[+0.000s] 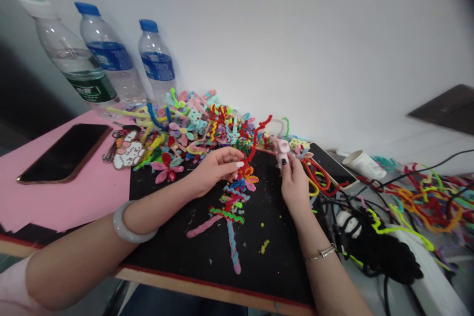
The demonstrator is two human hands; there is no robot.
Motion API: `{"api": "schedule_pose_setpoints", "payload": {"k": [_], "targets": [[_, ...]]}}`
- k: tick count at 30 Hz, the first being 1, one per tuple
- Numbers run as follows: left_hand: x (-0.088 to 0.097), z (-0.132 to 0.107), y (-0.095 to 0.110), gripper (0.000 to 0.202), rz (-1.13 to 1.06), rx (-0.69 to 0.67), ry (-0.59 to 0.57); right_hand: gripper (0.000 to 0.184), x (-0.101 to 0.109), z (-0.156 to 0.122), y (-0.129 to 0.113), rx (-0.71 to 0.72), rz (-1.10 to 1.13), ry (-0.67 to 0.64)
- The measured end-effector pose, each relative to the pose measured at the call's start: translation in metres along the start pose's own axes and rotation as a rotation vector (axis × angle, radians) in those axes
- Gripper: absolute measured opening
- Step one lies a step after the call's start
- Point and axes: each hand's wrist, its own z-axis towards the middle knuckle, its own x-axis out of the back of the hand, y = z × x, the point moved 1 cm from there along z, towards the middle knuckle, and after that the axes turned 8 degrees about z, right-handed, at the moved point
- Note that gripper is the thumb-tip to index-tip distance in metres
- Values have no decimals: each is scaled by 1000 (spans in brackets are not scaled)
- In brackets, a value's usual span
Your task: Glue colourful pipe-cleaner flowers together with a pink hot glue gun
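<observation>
Near the middle of the black mat [177,242], my left hand [219,170] is closed, thumb against fingers, on a red pipe cleaner [255,143] whose free end rises upward. Below those fingers lies a colourful pipe-cleaner figure [232,205] with orange petals at its top and two legs, one pink, one blue and pink. I cannot tell whether the red piece is joined to it. My right hand [296,185] grips a small pale pink handheld tool [281,147], held upright to the right of the figure. The tool's exact kind is unclear.
Behind my hands is a heap of pipe-cleaner flowers [192,126] against the wall. At left are three bottles [157,64], a phone [64,153] and a keychain [128,150] on pink sheets. Black cables [365,192], a white cup [365,164] and loose pipe cleaners [433,202] lie right.
</observation>
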Motion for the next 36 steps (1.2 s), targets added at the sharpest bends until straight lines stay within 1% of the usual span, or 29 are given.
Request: {"api": "schedule_pose_setpoints", "payload": {"k": [3, 6, 8, 10, 12, 14, 19, 24, 31, 36], "targets": [[3, 2, 0, 22, -12, -34, 38, 27, 1, -2, -5, -107, 324, 73], [6, 3, 1, 21, -14, -71, 85, 26, 0, -4, -11, -217, 659, 61], [7, 4, 2, 21, -10, -81, 121, 26, -1, -5, -17, -255, 830, -38], [9, 5, 2, 22, -7, -95, 150, 26, -1, -7, -23, -285, 922, -202], [11, 6, 3, 22, 2, -118, 167, 30, -1, -9, -26, -323, 935, -343], [13, 7, 3, 23, 38, -144, 186, 32, -1, -11, -27, -355, 939, -436], [16, 9, 3, 22, 121, -199, 211, 33, -3, -14, -21, -393, 982, -547], [17, 10, 3, 21, 155, -211, 203, 37, -6, -15, -18, -430, 977, -566], [16, 9, 2, 21, 191, -201, 184, 34, -7, -17, -18, -440, 1014, -553], [15, 8, 5, 21, 212, -158, 167, 33, -8, -18, -19, -467, 1000, -563]]}}
